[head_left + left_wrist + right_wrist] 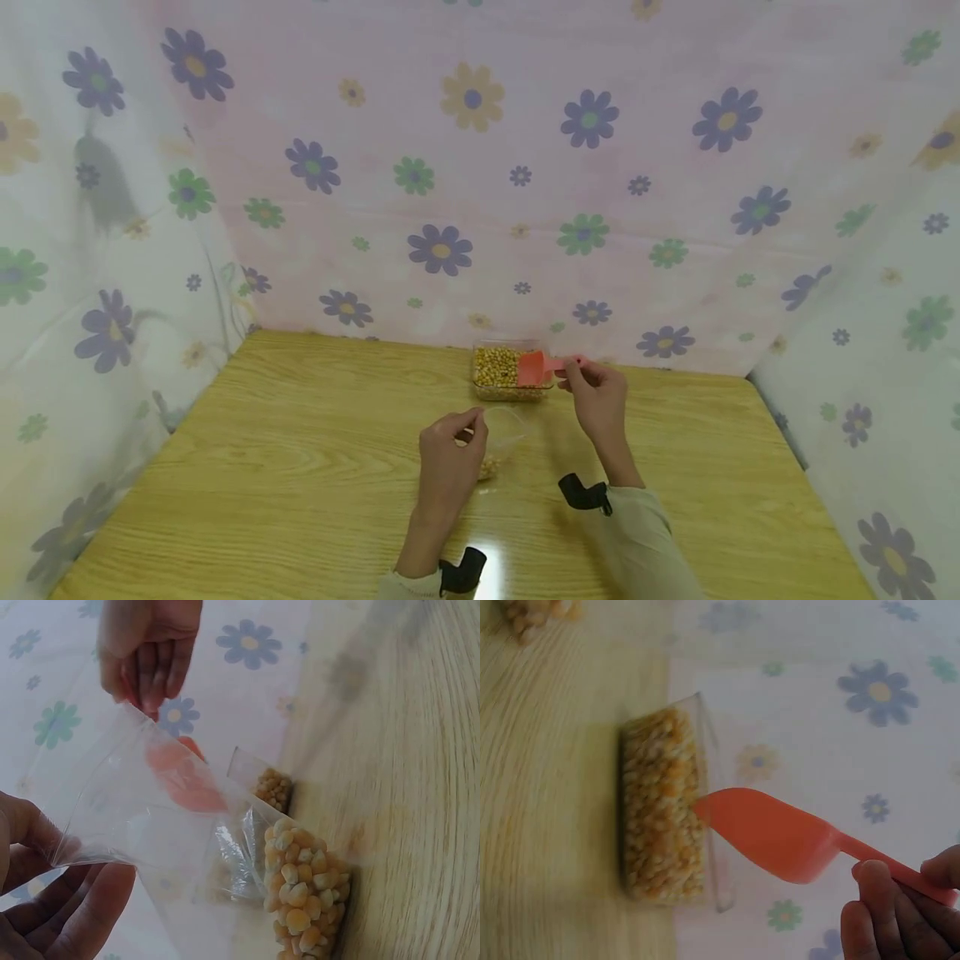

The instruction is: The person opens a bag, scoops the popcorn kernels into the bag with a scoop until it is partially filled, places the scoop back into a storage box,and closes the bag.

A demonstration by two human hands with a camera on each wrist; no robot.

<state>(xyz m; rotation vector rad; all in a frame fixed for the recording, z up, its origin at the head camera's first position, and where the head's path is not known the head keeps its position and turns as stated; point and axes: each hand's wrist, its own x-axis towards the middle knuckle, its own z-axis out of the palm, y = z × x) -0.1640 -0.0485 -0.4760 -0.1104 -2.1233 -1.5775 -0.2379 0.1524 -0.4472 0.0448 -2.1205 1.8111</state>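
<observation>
Left fingers pinch a bag; bag and box hold corn.

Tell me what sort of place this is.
Likely a staged recording booth, though I can't be sure: flowered sheets enclose a wood-grain table on three sides, and two black wrist gadgets are in view.

Behind the yellowish, wood-grained table I see a pale pink cloth backdrop printed with purple, green and peach-yellow flowers. A whiter flowered left-hand drape and a matching right-hand drape flank it. A soft grey shadow darkens the left; a white glare brightens the tabletop's near part.
</observation>
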